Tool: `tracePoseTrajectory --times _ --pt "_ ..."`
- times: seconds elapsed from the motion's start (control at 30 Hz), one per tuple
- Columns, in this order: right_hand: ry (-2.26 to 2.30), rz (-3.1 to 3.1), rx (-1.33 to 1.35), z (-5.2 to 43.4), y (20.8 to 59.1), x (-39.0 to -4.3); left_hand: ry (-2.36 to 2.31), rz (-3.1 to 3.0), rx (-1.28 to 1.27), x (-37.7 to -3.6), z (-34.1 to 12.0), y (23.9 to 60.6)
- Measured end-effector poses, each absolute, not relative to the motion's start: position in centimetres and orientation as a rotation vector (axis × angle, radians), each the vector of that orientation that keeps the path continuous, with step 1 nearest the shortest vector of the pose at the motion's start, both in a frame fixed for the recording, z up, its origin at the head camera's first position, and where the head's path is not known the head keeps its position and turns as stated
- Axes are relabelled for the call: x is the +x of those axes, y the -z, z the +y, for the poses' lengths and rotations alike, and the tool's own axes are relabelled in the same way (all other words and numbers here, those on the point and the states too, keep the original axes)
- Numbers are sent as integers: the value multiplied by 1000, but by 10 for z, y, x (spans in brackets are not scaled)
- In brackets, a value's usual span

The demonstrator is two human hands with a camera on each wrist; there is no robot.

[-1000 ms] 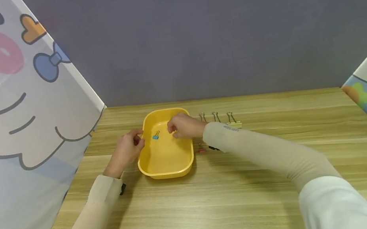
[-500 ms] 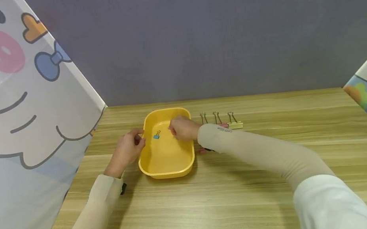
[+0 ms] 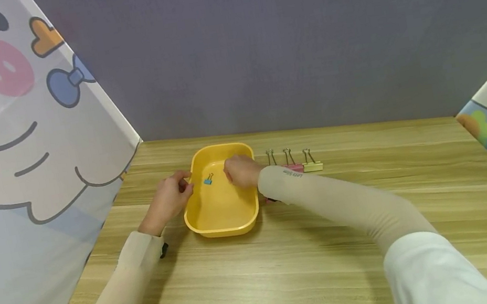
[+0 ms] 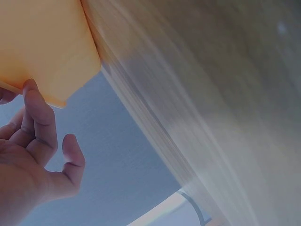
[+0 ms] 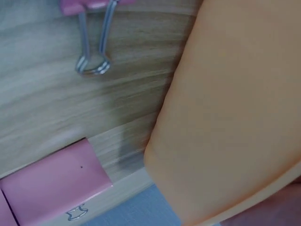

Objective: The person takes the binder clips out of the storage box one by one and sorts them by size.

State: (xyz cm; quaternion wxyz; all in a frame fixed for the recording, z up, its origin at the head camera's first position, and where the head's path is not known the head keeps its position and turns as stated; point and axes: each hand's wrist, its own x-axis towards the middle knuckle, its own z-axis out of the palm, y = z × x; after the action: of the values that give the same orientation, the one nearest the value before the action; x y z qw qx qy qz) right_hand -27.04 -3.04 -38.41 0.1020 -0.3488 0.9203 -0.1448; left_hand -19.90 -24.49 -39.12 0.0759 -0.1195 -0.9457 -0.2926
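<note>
My left hand (image 3: 167, 198) pinches the left rim of a yellow tray (image 3: 224, 231) between thumb and finger. The left wrist view shows one fingertip at the tray's rim (image 4: 60, 104), the little finger apart from it. Inside the tray lies a small blue binder clip (image 3: 208, 181) with its wire handles up. My right hand (image 3: 242, 172) reaches over the tray's right side, fingers bent down inside. Its fingertips are hidden behind the back of the hand, so I cannot tell whether they hold something.
Right of the tray stand a pink binder clip (image 3: 294, 168) and a yellow binder clip (image 3: 313, 167) in a row. Another pink binder clip (image 5: 96, 4) lies nearer, mostly under the right forearm in the head view. A grey partition (image 3: 284, 44) rises behind the wooden table.
My right hand has turned and shifted slightly right within the tray, its forearm swinging left and uncovering more of the pink clip. The left hand stays on the rim.
</note>
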Motion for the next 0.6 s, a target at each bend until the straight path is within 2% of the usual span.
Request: tracePoseTrajectory --times 0.6 --pt "383 2775 -1005 -35 389 -266 871 -2830 -373 -198 -244 391"
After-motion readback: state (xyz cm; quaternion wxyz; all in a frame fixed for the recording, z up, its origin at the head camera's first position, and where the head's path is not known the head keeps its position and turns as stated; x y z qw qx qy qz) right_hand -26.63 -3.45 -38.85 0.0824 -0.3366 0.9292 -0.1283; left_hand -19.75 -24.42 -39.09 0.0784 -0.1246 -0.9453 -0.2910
